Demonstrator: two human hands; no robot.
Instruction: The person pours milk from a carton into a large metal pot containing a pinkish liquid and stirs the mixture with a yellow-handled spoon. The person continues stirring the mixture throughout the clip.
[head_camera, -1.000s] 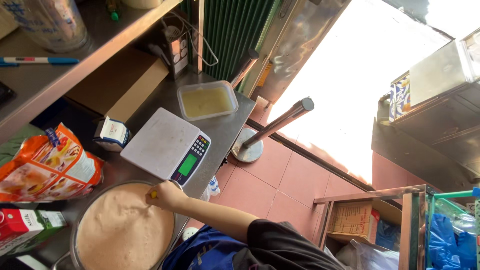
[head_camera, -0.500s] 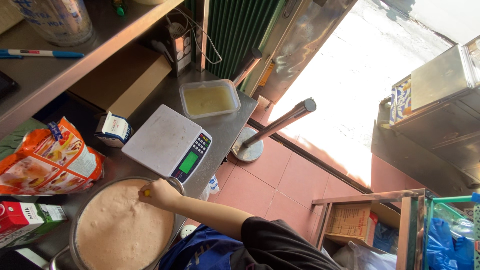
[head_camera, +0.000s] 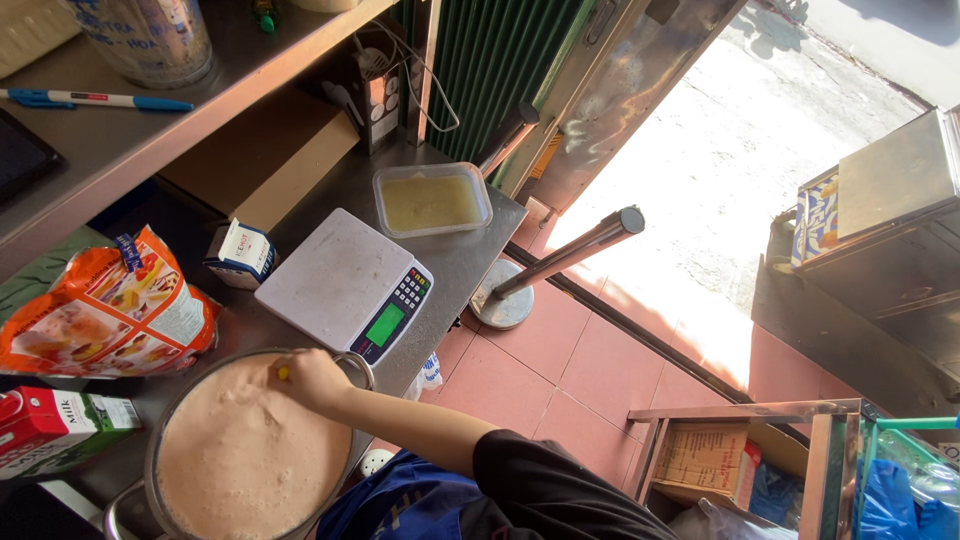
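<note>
A steel tabletop (head_camera: 470, 262) runs under a metal shelf (head_camera: 120, 150), carrying from left a red milk carton (head_camera: 55, 425), an orange snack bag (head_camera: 105, 320) and a large steel pot (head_camera: 240, 455) of frothy beige liquid. One of the person's hands (head_camera: 312, 380), which one cannot be told, is closed around a yellow-tipped utensil (head_camera: 283, 373) at the pot's rim. Beyond sit a white digital scale (head_camera: 335, 280) and a clear tub (head_camera: 432, 200) of yellowish liquid. Right, red floor tiles (head_camera: 590, 350) meet a sunlit doorway.
</note>
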